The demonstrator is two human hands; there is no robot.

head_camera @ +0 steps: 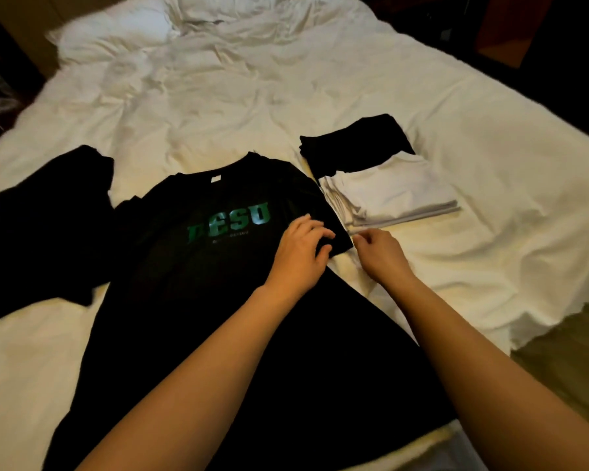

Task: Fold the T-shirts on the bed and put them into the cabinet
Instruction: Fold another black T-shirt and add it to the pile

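near the bed's (490, 185) front edge — a black t-shirt (191, 300) lies spread face up, green lettering across the chest, hem toward the person, collar pointing away. left hand (301, 254) rests on its right sleeve, fingers curled and gripping the sleeve fabric. right hand (380, 253) sits just beside that sleeve edge, over the sheet, fingers loosely curled; whether it pinches any cloth — cannot tell. left of the spread shirt, toward the bed's left edge, another dark garment (38, 229) lies crumpled, not yet folded. just beyond the hands on the right, a folded white stack (395, 195), and touching its far side a folded black stack (354, 144). pillows (116, 32) at the far end. no cabinet in view.

judgement: sleeve fold is in hand. risks: the sleeve sits near the white stack, so a careless sweep could nudge it crooked; rumpled bedding underneath may leave the fold uneven.
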